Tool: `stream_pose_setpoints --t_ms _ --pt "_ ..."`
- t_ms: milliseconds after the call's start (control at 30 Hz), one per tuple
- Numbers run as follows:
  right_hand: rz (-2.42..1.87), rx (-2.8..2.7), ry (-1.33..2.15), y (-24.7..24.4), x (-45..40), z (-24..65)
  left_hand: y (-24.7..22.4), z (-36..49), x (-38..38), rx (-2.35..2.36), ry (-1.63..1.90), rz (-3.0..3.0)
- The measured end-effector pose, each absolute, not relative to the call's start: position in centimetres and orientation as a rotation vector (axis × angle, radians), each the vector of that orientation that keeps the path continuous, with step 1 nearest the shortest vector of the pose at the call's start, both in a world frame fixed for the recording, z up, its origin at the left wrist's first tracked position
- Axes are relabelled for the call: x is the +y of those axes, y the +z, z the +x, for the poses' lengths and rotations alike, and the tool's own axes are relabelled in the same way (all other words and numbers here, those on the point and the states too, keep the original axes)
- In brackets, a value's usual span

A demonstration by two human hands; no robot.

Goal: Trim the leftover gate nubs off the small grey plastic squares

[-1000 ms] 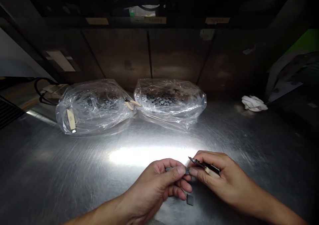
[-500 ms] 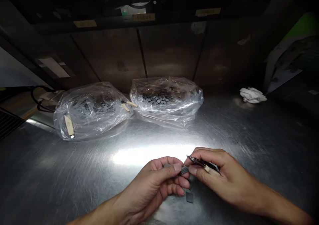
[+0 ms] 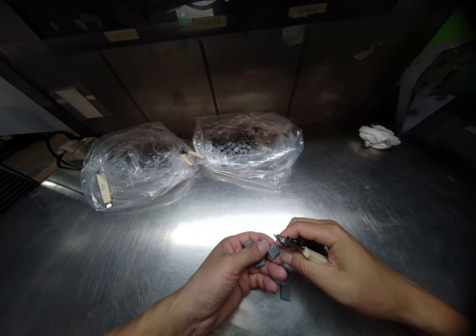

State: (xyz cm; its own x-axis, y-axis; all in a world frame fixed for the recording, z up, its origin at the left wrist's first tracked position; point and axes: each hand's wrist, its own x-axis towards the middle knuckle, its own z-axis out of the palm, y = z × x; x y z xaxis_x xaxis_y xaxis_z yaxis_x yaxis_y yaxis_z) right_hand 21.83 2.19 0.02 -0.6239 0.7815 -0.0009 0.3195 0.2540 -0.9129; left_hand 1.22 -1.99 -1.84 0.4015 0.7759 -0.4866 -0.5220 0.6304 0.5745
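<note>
On the steel bench (image 3: 92,242), two plastic bags (image 3: 247,142) of grey chips (image 3: 232,146).
Left hand (image 3: 223,271) pinches chips (image 3: 260,262), right hand (image 3: 344,266) grips cutters (image 3: 293,243); one chip (image 3: 285,292) lies loose.

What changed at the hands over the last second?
The grey strip held in the left hand now shows as separate pieces, one by the thumb tip. The right hand still holds the cutters at them. The fallen tile and the plastic bags stayed put.

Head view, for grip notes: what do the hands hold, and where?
The right hand holds side cutters by the handles; the left hand pinches grey chips at the edge.
</note>
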Motion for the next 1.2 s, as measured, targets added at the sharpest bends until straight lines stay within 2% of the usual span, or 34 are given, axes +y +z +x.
stream_pose_setpoints --t_ms 800,1033,1200 --pt "-0.982 -2.100 1.258 -0.25 2.21 21.83 -1.92 1.14 -2.00 0.832 0.911 0.323" --pt "-0.975 -2.112 1.135 -0.59 2.16 21.63 -1.72 1.41 -2.19 0.858 0.908 0.359" --pt "-0.941 -2.117 1.199 -0.24 2.28 21.65 -1.88 1.59 -2.13 0.856 0.909 0.346"
